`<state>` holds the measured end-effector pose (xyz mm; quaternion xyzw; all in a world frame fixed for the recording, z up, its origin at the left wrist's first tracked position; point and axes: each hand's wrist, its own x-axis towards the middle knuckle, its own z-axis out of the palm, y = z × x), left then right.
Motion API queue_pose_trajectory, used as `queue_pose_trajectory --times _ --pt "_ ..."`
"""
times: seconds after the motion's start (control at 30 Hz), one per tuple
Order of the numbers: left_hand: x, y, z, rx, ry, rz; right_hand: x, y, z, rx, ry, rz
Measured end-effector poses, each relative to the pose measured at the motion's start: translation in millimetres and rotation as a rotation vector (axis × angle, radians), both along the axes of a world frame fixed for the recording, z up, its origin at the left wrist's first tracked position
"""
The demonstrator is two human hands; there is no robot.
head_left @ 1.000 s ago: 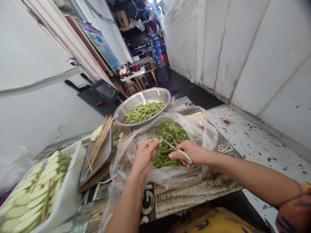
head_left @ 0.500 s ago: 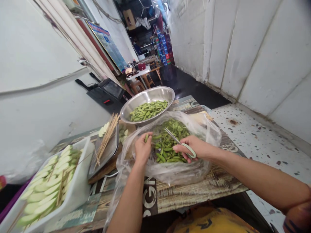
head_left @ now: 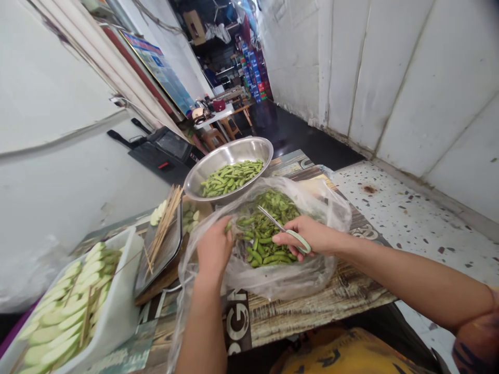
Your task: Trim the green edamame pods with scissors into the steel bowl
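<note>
A clear plastic bag [head_left: 278, 284] lies open on the table, full of green pods [head_left: 268, 228]. My right hand [head_left: 304, 236] is closed on the handles of a pair of scissors [head_left: 272, 218], whose blades point up and left over the pods. At the bag's left side, my left hand [head_left: 214, 244] has its fingers pinched around a green pod [head_left: 228, 226], mostly hidden by the hand. Behind the bag stands a steel bowl [head_left: 189, 182] holding many more pods [head_left: 232, 177].
Left of the bag, a tray [head_left: 166, 254] carries wooden skewers [head_left: 166, 223]. A white bin [head_left: 120, 291] of skewered pale green slices stands at the near left. The patterned table [head_left: 304, 306] ends at the right above a speckled floor [head_left: 390, 208].
My left hand has shifted a little left and turned, with its back now more towards me. The scissors stay over the pods in my right hand. The whole view has moved slightly.
</note>
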<state>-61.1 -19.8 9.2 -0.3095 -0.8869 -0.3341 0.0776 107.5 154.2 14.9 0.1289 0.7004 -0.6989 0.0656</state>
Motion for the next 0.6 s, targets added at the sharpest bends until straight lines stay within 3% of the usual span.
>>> queue_pose_trajectory --times 0.1,0.2,0.37,0.47,0.6 --pt "-2.7 2.9 -3.4 0.07 0.109 -0.042 -0.3 0.4 -0.1 0.003 -0.003 0.007" --pt "-1.6 11.5 -10.1 0.13 0.045 -0.144 -0.1 0.3 0.1 0.015 0.003 0.01" --pt "1.1 13.5 -9.4 0.214 -0.071 -0.06 0.3 0.5 0.4 0.019 0.013 0.02" --pt "-0.8 5.7 -1.0 0.103 -0.182 -0.211 0.0 1.1 -0.6 0.023 0.019 0.013" --pt "-2.2 1.3 6.3 0.014 -0.089 -0.115 0.3 1.4 -0.8 0.039 0.031 0.01"
